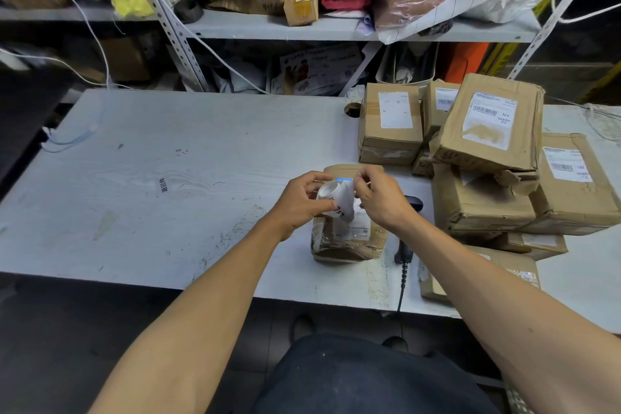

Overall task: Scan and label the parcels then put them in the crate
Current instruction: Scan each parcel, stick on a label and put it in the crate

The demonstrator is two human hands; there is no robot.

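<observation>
Both hands hold a white label roll [337,200] over a taped parcel [347,239] on the surface [168,178]. The left hand [302,202] grips the roll; the right hand [378,200] pinches its label edge. A black scanner [405,250] lies just right.

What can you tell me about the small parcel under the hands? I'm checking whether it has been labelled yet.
The small parcel is a brown cardboard box wrapped in shiny clear tape, lying flat on the white table near its front edge, left of the black scanner. A white printed label shows on its top. Above it, the left hand holds a white label roll while the right hand pinches its end. Whether either hand touches the parcel is unclear.
</observation>
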